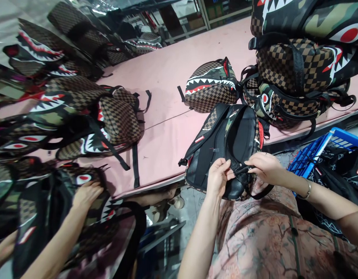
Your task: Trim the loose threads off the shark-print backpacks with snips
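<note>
A checkered and black backpack [208, 155] lies with its padded back and shoulder straps facing up, partly over the pink table's edge. My left hand [221, 176] pinches a black strap near the bag's lower end. Close beside it on the right, my right hand [264, 167] has its fingers closed on the black strap by the buckle. The fingertips of both hands are a short distance apart. A smaller checkered bag with shark teeth [210, 87] rests just behind the backpack.
Stacked shark-pattern bags [292, 66] stand at the right of the pink table [167, 77]. A blue crate [306, 157] holding black items is at the lower right. More bags [120, 116] lie at left, where another person's hand [87, 195] touches a backpack.
</note>
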Demonstrator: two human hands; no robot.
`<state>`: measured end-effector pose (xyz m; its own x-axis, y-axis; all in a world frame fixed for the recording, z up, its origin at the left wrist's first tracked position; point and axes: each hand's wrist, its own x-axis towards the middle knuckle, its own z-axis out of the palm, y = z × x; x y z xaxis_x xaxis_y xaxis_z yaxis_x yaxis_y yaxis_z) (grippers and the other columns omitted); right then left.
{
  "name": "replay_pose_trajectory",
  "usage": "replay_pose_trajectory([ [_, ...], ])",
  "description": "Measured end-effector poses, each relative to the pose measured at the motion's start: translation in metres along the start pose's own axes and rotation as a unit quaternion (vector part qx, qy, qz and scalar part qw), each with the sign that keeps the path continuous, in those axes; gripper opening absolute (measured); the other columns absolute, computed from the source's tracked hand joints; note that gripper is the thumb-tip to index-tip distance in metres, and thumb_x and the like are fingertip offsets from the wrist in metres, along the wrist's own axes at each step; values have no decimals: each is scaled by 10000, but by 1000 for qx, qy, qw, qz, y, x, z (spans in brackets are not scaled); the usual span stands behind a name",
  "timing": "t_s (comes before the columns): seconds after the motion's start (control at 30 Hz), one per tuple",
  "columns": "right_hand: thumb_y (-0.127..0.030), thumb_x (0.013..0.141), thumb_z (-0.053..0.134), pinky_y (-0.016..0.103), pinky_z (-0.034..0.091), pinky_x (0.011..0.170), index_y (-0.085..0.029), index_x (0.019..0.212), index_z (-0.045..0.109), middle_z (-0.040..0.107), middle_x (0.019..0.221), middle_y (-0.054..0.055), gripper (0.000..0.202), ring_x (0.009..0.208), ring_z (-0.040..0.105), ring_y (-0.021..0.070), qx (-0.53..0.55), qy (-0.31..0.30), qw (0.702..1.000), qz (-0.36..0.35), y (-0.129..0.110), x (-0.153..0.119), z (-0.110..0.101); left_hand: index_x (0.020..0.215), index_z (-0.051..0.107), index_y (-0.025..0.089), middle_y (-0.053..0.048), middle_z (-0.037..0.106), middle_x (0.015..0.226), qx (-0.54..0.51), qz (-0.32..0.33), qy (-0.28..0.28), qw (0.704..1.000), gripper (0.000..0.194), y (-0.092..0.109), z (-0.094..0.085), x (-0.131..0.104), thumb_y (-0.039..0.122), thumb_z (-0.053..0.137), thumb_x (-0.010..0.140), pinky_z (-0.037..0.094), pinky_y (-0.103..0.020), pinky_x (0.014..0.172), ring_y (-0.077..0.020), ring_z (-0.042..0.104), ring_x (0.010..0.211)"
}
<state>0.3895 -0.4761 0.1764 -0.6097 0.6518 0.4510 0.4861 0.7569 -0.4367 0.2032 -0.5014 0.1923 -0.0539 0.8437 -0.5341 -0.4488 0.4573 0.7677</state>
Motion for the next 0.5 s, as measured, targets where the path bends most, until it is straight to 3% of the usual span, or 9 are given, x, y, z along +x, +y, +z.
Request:
replay_pose_trajectory([
  [0.23,-329,893,412,305,441,737,-168,951,591,627,896,85,248,847,565,191,16,33,996,78,-11,-7,9,640,397,171,95,411,475,-9,4,0,1000,380,-1,4,-2,292,746,549,430,-162,401,-38,435,387],
  [0.43,-239,851,477,297,453,719,-176,921,579,621,862,63,139,815,562,176,127,54,985,105,-14,-5,20,627,397,169,93,407,475,-19,-1,-1,1000,384,-2,4,-2,287,753,543,414,-153,398,-35,431,389],
  [0.5,-231,828,506,285,459,699,-182,906,576,618,847,48,115,787,568,166,169,73,972,144,-15,-3,22,627,399,169,91,414,478,-21,-2,3,1000,388,-3,2,-1,292,755,538,418,-157,402,-38,438,392],
])
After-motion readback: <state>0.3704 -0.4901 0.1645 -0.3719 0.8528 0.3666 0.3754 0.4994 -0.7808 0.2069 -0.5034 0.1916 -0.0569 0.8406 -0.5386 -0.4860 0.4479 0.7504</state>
